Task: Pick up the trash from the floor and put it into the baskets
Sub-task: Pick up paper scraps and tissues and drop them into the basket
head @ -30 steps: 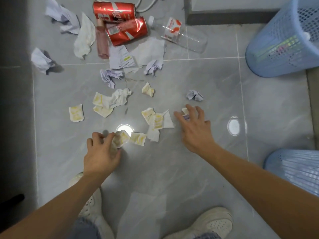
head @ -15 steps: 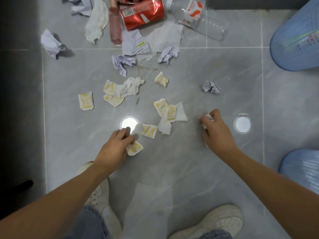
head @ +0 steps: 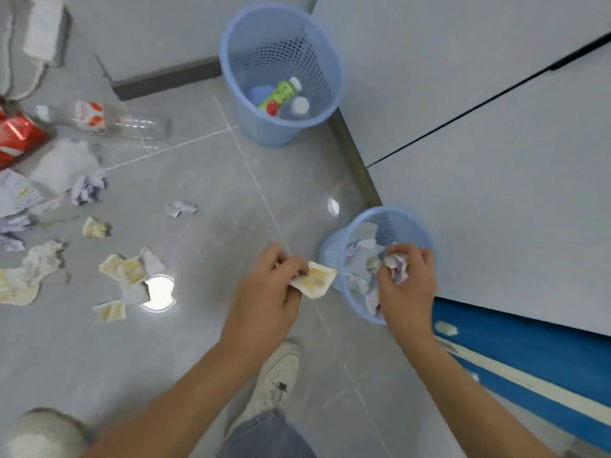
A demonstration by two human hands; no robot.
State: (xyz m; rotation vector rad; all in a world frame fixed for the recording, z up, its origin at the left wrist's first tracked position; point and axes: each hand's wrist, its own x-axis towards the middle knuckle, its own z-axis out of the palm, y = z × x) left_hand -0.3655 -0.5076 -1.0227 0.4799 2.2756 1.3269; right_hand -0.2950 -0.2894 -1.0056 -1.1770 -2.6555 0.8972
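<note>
head | left hand (head: 264, 299) pinches yellow scrap (head: 315, 280) | right hand (head: 408, 282) grips crumpled paper (head: 396, 266) over basket (head: 334, 249)

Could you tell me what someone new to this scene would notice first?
Two bare hands at centre: the right hand holds a crumpled white paper ball over the nearer blue mesh plastic basket, and the left hand pinches a yellow-stained paper scrap beside it. Torn paper scraps litter the grey tiled floor at left.

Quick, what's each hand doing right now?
Left hand: pinching a yellow-stained paper scrap.
Right hand: gripping a crumpled paper ball.
</note>
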